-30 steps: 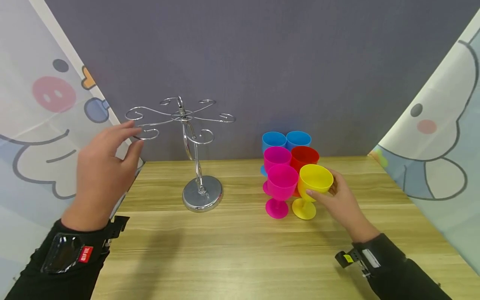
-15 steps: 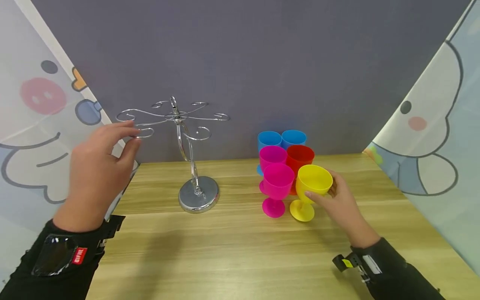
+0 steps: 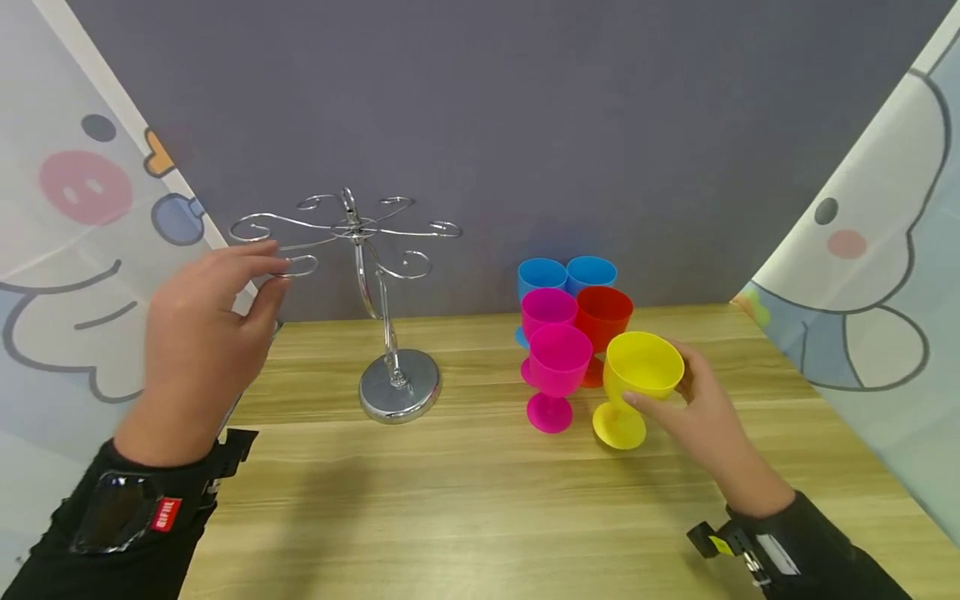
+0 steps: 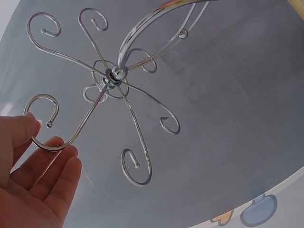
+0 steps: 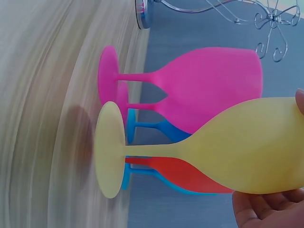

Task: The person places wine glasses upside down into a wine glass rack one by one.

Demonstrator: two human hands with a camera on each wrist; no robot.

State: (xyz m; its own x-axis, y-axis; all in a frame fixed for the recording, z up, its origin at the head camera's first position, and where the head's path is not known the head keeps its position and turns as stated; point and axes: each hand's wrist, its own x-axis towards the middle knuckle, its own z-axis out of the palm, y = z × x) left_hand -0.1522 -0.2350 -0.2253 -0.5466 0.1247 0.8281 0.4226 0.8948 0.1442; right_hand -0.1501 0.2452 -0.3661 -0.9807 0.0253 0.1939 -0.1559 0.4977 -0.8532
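My left hand (image 3: 213,333) pinches one curled wire arm (image 4: 52,147) of a chrome goblet rack (image 3: 392,325) between thumb and fingers. The rack stands upright on its round base, its other curled arms bare. On the right, my right hand (image 3: 708,417) grips the bowl of a yellow plastic goblet (image 3: 643,367), thumb in front and fingers behind. In the right wrist view the goblet's foot (image 5: 109,149) has its shadow lying apart from it on the table. Close by stand two pink goblets (image 3: 558,358), a red goblet (image 3: 606,317) and two blue goblets (image 3: 542,275).
The wood-grain table (image 3: 420,517) meets a grey panel (image 3: 480,150) just behind the rack and goblets. Panels with cartoon prints, one on the left (image 3: 67,275) and one on the right (image 3: 862,317), flank the table.
My right hand has lifted the yellow goblet and drawn it slightly right and toward me, away from the pink and red ones. The left hand keeps its pinch on the rack; the head view shifted slightly.
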